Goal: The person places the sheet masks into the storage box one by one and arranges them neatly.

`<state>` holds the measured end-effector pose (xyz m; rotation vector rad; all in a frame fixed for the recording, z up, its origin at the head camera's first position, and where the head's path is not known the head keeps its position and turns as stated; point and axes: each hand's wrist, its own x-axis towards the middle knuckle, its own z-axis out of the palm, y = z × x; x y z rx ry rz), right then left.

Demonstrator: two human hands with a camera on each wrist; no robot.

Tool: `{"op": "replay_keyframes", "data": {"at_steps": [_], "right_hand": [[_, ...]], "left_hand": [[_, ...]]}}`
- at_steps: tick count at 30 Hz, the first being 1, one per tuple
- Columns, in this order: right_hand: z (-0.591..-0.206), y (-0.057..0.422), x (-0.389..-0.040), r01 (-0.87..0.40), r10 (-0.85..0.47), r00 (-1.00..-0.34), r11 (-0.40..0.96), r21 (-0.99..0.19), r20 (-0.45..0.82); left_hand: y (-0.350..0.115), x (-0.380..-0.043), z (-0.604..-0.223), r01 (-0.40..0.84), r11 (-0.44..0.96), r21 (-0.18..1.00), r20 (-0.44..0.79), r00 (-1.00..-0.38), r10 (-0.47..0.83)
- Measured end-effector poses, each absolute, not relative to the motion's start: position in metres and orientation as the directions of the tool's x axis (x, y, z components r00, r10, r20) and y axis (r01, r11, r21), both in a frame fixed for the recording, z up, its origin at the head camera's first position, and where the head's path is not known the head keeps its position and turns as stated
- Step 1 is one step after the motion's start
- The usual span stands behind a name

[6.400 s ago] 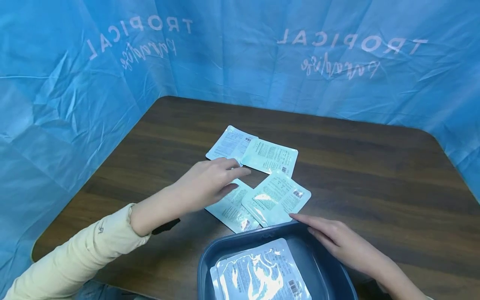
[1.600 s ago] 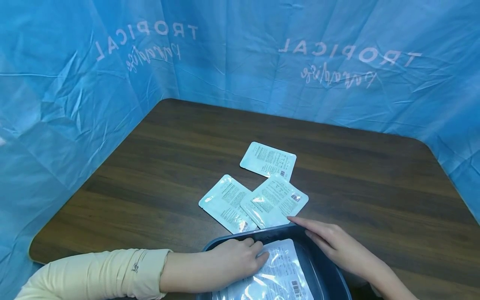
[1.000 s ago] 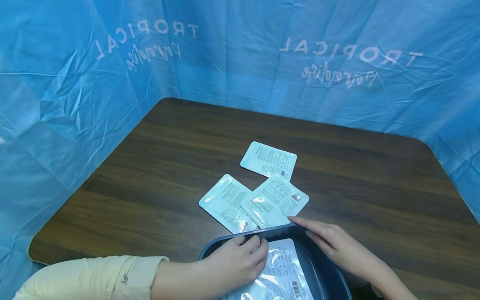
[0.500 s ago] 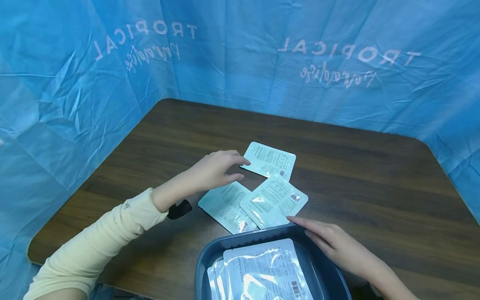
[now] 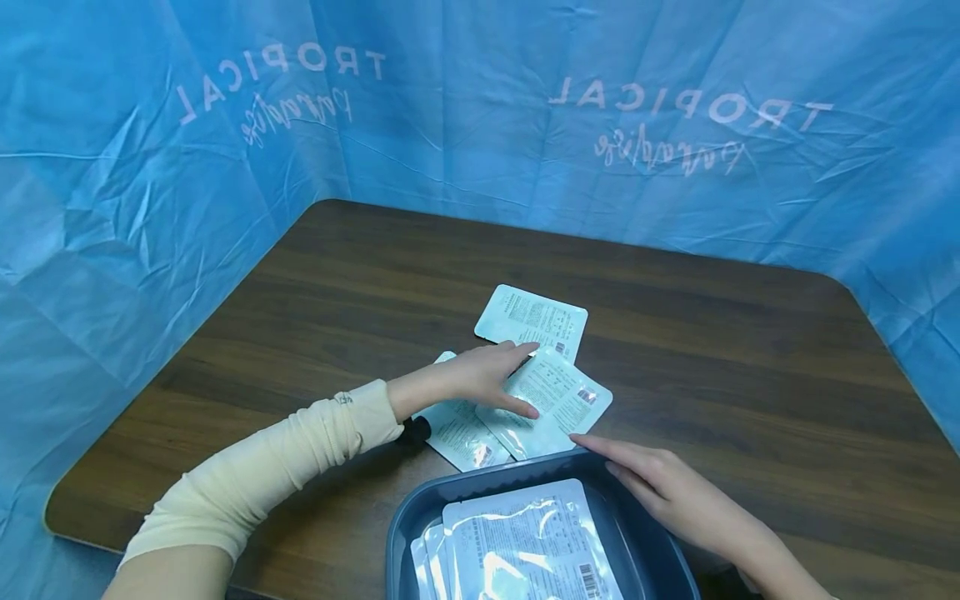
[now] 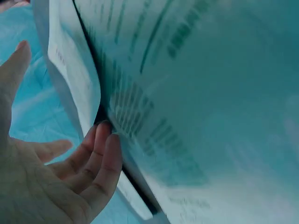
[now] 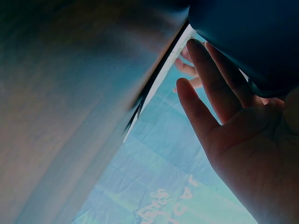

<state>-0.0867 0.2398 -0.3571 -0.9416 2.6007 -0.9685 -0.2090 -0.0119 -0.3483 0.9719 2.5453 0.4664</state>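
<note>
My left hand [image 5: 487, 375] reaches over a pale mint foil sachet [image 5: 573, 417] with printed text, thumb and fingers spread. Whether the fingertips touch it is unclear. Under that sachet's left edge lies a second sachet [image 5: 457, 437], partly hidden by my left hand and wrist. Behind them rests a third sachet [image 5: 536, 317]. The left wrist view shows my left fingers close to the sachets' edges, with the thumb apart. With straight fingers, my right hand [image 5: 667, 483] rests against the far right corner of a dark blue tub [image 5: 408, 508], which holds several overlapping silvery sachets [image 5: 525, 533].
The dark wooden table [image 5: 720, 350] has rounded far corners. A blue printed cloth [image 5: 465, 100] hangs behind it and along its left side. The tub stands at the near side, its front part out of the head view.
A bluish sachet at the back left has gone from the table since the oldest frame. My left hand has left the tub, reached the back sachet, then moved right and nearer. My right hand stays.
</note>
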Motion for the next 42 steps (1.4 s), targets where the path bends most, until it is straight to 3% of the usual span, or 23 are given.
{"op": "replay_keyframes", "data": {"at_steps": [6, 18, 28, 42], "right_hand": [[-0.355, 0.239, -0.086, -0.514, -0.636, -0.771, 0.589, -0.624, 0.034], [-0.354, 0.239, -0.085, -0.509, -0.632, -0.775, 0.598, -0.619, 0.027], [-0.354, 0.239, -0.086, -0.514, -0.632, -0.774, 0.593, -0.62, 0.038], [-0.354, 0.24, -0.086, -0.505, -0.639, -0.768, 0.581, -0.638, 0.026]], "left_hand": [[-0.005, -0.205, -0.355, 0.592, 0.713, 0.375, -0.207, -0.697, 0.687], [-0.004, -0.204, -0.355, 0.581, 0.67, 0.463, -0.17, -0.683, 0.71], [-0.008, -0.202, -0.353, 0.563, 0.635, 0.529, -0.049, -0.727, 0.685], [-0.04, -0.205, -0.31, 0.506, 0.474, 0.721, 0.179, -0.797, 0.577]]}}
